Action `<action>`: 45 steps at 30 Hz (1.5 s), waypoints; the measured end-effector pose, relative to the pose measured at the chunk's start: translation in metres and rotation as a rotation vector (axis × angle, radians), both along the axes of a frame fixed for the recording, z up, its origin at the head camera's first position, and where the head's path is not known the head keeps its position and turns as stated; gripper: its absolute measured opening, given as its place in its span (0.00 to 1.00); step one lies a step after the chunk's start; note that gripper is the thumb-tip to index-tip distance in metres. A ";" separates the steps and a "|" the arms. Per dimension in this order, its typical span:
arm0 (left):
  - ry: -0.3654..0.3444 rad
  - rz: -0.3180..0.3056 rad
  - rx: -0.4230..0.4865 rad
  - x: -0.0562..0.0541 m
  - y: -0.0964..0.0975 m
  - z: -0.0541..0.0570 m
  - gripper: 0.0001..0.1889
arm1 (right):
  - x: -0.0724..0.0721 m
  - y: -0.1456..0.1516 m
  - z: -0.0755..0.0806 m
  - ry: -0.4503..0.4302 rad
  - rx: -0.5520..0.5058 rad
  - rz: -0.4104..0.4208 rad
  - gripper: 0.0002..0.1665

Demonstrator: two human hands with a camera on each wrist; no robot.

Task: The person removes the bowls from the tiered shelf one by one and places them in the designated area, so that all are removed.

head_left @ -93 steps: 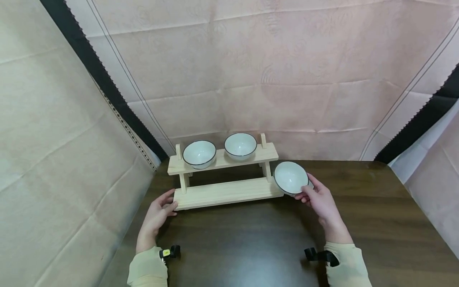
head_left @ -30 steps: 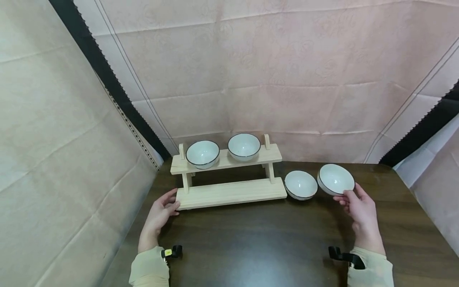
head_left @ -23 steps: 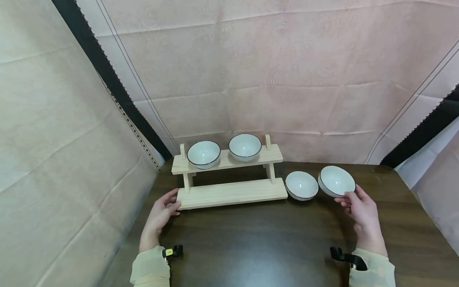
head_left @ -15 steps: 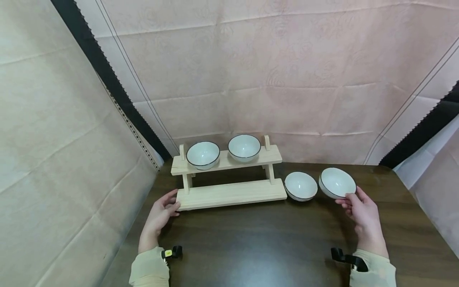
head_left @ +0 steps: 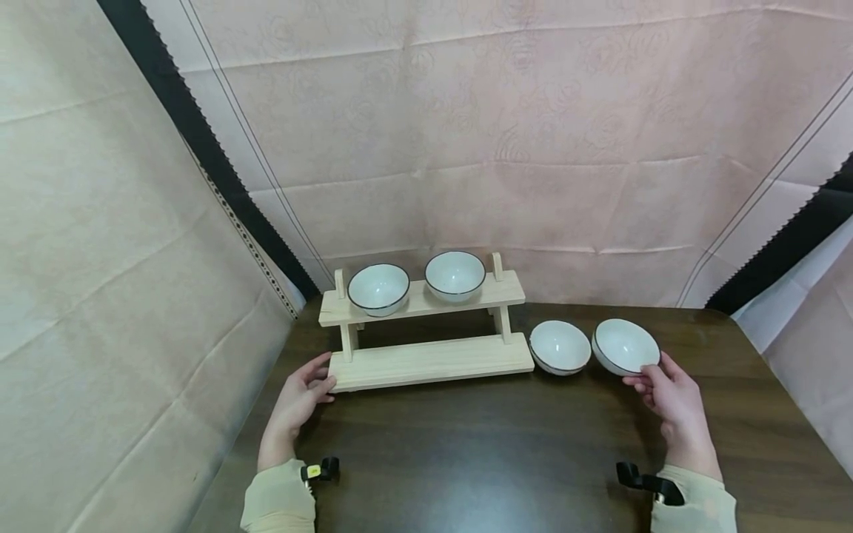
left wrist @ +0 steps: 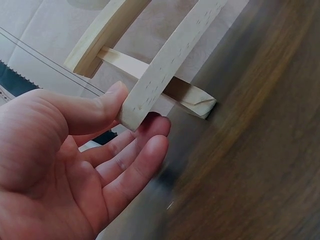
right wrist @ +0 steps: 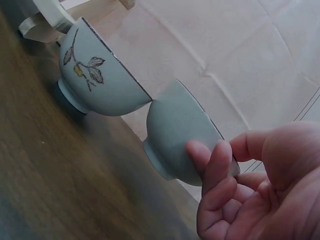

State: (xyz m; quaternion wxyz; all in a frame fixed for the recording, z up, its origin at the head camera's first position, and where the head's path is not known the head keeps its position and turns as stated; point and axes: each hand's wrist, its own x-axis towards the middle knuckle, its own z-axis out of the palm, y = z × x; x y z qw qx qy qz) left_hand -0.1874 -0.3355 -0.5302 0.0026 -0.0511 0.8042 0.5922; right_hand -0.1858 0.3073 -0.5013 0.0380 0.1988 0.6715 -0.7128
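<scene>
My left hand (head_left: pixel 298 403) pinches the left end of a pale wooden two-tier rack's lower board (head_left: pixel 433 361), thumb on top and fingers beneath, as the left wrist view also shows. My right hand (head_left: pixel 676 411) pinches the near-right rim of a white dark-rimmed bowl (head_left: pixel 625 345). In the right wrist view, this bowl (right wrist: pixel 175 130) appears tilted, with its foot off the table. Just left of it, a second bowl (head_left: pixel 560 346) sits on the table by the rack's right end; a painted flower sprig marks its side. The two bowls touch or nearly touch.
Two matching bowls, a left one (head_left: pixel 378 289) and a right one (head_left: pixel 455 275), sit on the rack's upper board (head_left: pixel 416 302). Pale cloth (head_left: pixel 500 148) hangs behind the dark brown table (head_left: pixel 460 451) and along its sides.
My right hand has carried its bowl rightward from the rack's end, where only one bowl showed; two now show there. Lately the held bowl has sunk slightly. My left hand keeps its grip.
</scene>
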 end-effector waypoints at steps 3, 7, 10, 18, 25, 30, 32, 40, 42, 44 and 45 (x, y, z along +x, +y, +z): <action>0.004 0.001 -0.001 0.000 0.000 0.000 0.30 | 0.000 -0.001 -0.001 -0.002 0.014 -0.007 0.44; 0.009 0.003 -0.003 0.000 0.000 0.000 0.30 | 0.000 -0.003 -0.001 0.008 0.021 -0.012 0.44; 0.002 0.007 -0.001 0.000 0.000 0.000 0.30 | 0.000 -0.003 -0.001 0.014 0.025 -0.011 0.44; -0.006 0.006 0.006 -0.001 0.001 0.001 0.30 | -0.003 -0.006 -0.004 -0.013 0.032 -0.056 0.47; -0.001 0.005 0.001 0.000 -0.001 0.002 0.30 | -0.004 -0.008 -0.007 -0.028 0.038 -0.067 0.47; -0.002 0.006 0.007 -0.001 0.000 0.002 0.30 | -0.005 -0.008 -0.010 -0.026 0.037 -0.061 0.47; -0.003 0.001 0.008 0.000 0.001 0.001 0.30 | -0.004 -0.007 -0.012 -0.027 0.035 -0.063 0.46; -0.004 0.000 0.018 0.000 -0.001 0.003 0.31 | -0.004 -0.003 -0.015 -0.030 0.077 -0.030 0.46; -0.004 -0.002 0.018 0.000 -0.001 0.002 0.31 | -0.004 -0.003 -0.016 -0.027 0.080 -0.024 0.47; -0.004 -0.004 0.019 0.000 -0.001 0.002 0.31 | -0.004 -0.002 -0.016 -0.022 0.078 -0.021 0.47; -0.004 -0.006 0.019 0.000 -0.001 0.002 0.31 | -0.004 -0.002 -0.016 -0.021 0.075 -0.020 0.47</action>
